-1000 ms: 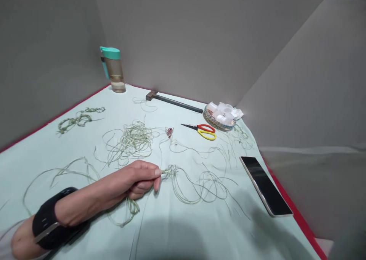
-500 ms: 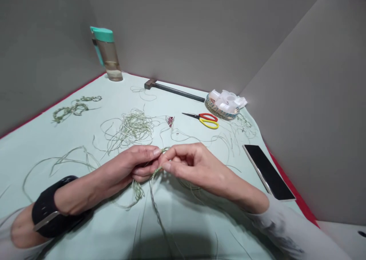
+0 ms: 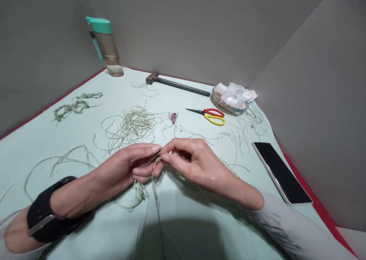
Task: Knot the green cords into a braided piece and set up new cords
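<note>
Between my hands is a knotted green cord [image 3: 157, 161], its long loose ends hanging down toward the near edge of the table. My left hand [image 3: 135, 162] is closed on the cord, thumb on top and fingers curled beneath. The thumb and forefinger of my right hand [image 3: 190, 159] pinch the same cord from the other side, right beside the left fingertips. A small bundle of green strands [image 3: 140, 192] dangles below my left hand. The fingers partly hide the knotted part.
Behind my hands lies a tangled pile of green cord [image 3: 138, 122]. Scissors [image 3: 211, 116], a hammer [image 3: 177, 85] and a basket of white spools [image 3: 228, 100] lie farther back. A water bottle [image 3: 108, 48] stands back left, knotted cord pieces [image 3: 73, 109] at left, a phone [image 3: 281, 172] at right.
My right hand has shifted slightly up and the pinched cord has turned a little between the fingers. The camera view has moved slightly; both hands keep hold.
</note>
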Available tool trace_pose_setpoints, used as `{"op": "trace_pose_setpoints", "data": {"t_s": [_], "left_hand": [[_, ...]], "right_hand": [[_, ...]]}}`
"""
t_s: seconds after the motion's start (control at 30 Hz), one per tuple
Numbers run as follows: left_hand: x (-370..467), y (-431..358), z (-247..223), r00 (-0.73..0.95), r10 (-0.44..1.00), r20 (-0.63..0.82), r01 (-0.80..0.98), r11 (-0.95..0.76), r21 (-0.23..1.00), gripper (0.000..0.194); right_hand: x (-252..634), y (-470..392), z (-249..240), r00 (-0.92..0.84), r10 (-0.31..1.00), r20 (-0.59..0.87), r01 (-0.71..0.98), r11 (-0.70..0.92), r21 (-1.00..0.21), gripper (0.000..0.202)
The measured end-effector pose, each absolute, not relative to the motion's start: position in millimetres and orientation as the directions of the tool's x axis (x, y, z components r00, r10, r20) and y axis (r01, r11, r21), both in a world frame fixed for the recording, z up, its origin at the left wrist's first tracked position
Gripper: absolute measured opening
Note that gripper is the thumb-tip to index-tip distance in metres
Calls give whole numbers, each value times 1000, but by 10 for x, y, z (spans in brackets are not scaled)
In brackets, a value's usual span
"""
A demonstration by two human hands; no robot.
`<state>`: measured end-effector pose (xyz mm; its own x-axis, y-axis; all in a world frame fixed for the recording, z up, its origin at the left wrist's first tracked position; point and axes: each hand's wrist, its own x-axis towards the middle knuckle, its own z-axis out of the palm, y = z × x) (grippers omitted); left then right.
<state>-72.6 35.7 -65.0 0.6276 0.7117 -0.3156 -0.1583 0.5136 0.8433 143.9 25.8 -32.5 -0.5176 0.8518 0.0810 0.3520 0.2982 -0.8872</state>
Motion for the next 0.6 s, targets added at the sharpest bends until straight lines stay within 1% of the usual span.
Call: {"op": "trace_pose_setpoints", "data": {"t_s": [0.07,0.17,0.27,0.43,0.53,0.6], "left_hand": [[-722,358,-626,623,713,-323,-159,519,840,35],[-716,364,-603,620,715,-324,-157,517,841,36],[-720,367,-615,618,716,-325,-143,509,849,37],[-731,361,-666,608,723,-328,-109,486,867,38],[-730,351,-662,611,721,-327,-74,464,883,37],[-726,339,-643,617,717,-324,-44,443,896,39]], "right_hand": [[1444,240,-305,-502,857,119,376,340,-862,17],[1452,223,-274,-468,869,163,387,367,-846,15],[1453,225,-272,-455,877,155,382,349,-856,12],[1462,248,-296,-464,878,119,383,319,-867,12],[1481,260,-272,-453,875,170,444,387,-808,14],[1493,266,-244,-466,861,205,480,440,-759,23]]}}
